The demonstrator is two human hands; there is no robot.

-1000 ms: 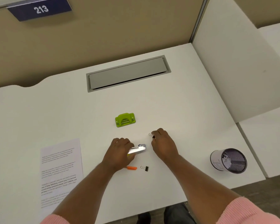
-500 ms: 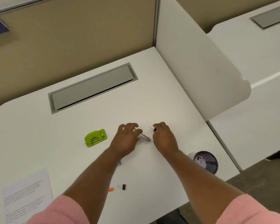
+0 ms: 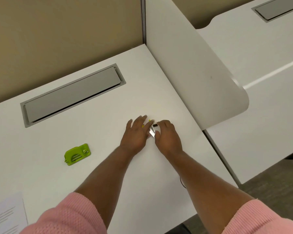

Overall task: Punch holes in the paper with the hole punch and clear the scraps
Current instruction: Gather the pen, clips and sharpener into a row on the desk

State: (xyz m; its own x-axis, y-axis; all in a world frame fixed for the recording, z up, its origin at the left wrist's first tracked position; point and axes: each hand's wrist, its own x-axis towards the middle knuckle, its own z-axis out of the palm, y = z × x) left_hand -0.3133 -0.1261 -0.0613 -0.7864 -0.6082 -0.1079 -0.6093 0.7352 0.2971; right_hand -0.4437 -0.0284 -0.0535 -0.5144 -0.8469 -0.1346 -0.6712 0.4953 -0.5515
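The green hole punch (image 3: 77,154) sits on the white desk (image 3: 108,102), well to the left of both hands. Only a corner of the printed paper (image 3: 5,217) shows, at the bottom left. My left hand (image 3: 136,134) lies with its fingers spread over one end of a small silver stapler-like tool (image 3: 152,131). My right hand (image 3: 166,135) is just right of that tool, its fingertips pinching a small black binder clip (image 3: 155,125). The two hands almost touch. Small yellow-green bits (image 3: 149,120) show by the left fingertips.
A grey cable hatch (image 3: 71,95) is set into the desk at the back. A white divider panel (image 3: 193,65) stands along the desk's right side, with another desk (image 3: 260,56) behind it. A thin dark arc (image 3: 182,181) peeks out beside my right forearm.
The view has swung right and the hands have moved toward the desk's right rear. My left hand's fingers have spread out over the silver tool. The orange item and second clip have left the view.
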